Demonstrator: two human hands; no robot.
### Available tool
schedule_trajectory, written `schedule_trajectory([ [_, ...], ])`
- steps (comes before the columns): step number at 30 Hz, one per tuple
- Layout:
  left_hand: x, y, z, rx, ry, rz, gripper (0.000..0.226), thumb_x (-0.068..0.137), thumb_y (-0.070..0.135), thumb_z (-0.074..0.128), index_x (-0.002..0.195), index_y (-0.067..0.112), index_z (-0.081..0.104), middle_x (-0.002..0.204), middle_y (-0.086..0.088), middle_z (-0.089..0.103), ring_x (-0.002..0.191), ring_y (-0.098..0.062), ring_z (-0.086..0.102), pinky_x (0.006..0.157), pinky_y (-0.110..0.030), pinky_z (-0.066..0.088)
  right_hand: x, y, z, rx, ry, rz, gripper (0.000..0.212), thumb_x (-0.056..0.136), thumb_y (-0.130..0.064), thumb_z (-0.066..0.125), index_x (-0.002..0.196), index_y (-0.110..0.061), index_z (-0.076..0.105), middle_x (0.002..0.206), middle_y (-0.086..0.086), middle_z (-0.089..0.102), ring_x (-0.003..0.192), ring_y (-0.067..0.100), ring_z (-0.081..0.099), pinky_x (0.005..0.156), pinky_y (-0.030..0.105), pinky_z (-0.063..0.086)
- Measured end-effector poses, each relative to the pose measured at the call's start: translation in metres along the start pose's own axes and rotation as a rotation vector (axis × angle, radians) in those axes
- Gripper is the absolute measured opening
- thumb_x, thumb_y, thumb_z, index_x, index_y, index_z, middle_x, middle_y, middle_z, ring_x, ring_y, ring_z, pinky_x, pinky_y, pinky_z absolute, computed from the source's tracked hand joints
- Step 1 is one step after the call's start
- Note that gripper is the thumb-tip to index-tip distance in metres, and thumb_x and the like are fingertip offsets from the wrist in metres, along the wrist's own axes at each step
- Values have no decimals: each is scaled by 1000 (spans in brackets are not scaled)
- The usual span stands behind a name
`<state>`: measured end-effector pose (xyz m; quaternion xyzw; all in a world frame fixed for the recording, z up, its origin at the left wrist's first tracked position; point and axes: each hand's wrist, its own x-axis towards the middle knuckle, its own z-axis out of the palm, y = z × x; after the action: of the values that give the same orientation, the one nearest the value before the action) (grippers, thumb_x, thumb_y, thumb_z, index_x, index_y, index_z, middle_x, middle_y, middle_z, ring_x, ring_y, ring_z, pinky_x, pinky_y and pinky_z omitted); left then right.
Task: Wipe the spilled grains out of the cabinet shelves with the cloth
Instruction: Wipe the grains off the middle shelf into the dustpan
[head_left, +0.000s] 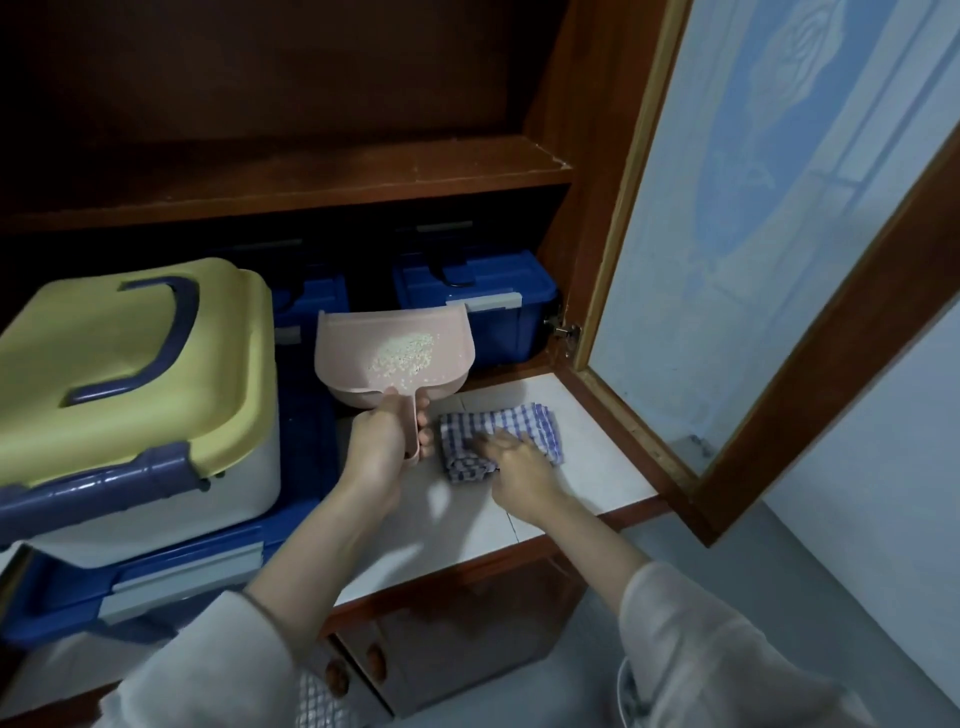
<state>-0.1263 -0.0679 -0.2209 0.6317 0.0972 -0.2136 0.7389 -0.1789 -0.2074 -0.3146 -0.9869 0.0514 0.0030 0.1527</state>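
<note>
A pink dustpan carries a small heap of pale grains. My left hand grips its handle and holds it tilted up above the white counter ledge. A folded blue-and-white checked cloth lies on that ledge just to the right of the dustpan handle. My right hand lies on the near part of the cloth, fingers bent over its folded front edge. The wooden cabinet shelf above looks bare and dark.
A yellow-lidded white box sits on a blue crate at the left. Two blue bins stand at the back under the shelf. The open cabinet door with frosted glass hangs at the right. Drawer knobs show below the ledge.
</note>
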Motion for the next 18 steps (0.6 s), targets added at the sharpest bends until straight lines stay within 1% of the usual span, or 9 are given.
schedule_trajectory([
  [1,-2,0,0,-4,-7,1,43,101,24,31,66,12,53,34,9,41,25,-4,32,30,-11,24,-1,1,-1,37,-15,3,64,84,0,50,144,-19,37,152,1,32,143,19,21,116,31,8],
  [3,-8,-3,0,-11,-42,19,42,101,22,32,67,11,54,36,8,43,27,-4,34,31,-12,26,-2,0,-4,233,-1,93,59,85,0,50,141,-16,42,148,3,38,139,23,30,113,30,20],
  [6,-21,-6,0,0,-85,33,39,99,17,34,68,10,55,38,6,44,28,-5,35,32,-11,27,-5,-8,-20,757,276,340,39,93,-3,45,130,-10,54,130,12,57,117,27,55,89,21,46],
  [8,-28,-11,-2,-2,-134,54,36,100,17,35,72,8,57,42,5,46,31,-6,37,34,-12,29,-9,-18,-38,1182,379,464,36,101,-21,40,134,-11,48,123,16,57,99,27,63,71,20,52],
  [10,-33,-17,-3,5,-168,51,35,100,21,37,75,8,59,47,3,47,35,-7,38,35,-14,31,-18,-25,-53,1506,345,494,47,100,-40,34,143,-20,34,118,18,54,78,26,67,60,29,58],
  [13,-42,-29,-2,41,-207,30,35,101,24,37,80,7,58,53,0,47,38,-8,39,37,-16,34,-29,-33,-64,1560,302,432,53,97,-43,40,146,-29,23,124,19,54,57,22,68,52,31,58],
  [14,-46,-32,-2,48,-226,25,36,102,26,36,82,6,58,53,-1,48,39,-8,40,38,-17,35,-31,-36,-63,1524,304,434,52,97,-38,44,144,-28,26,125,16,55,53,20,67,50,30,57],
  [16,-55,-41,1,56,-246,2,38,102,28,34,84,6,59,52,0,50,40,-8,42,40,-18,37,-37,-38,-58,1433,349,451,45,97,-25,50,139,-20,37,122,20,59,50,14,66,48,25,55],
  [18,-59,-48,2,80,-189,-50,38,101,29,36,85,5,59,51,-1,52,40,-10,44,39,-19,38,-43,-39,-52,1410,385,456,38,96,-15,50,134,-15,44,119,21,60,51,11,66,47,23,54],
])
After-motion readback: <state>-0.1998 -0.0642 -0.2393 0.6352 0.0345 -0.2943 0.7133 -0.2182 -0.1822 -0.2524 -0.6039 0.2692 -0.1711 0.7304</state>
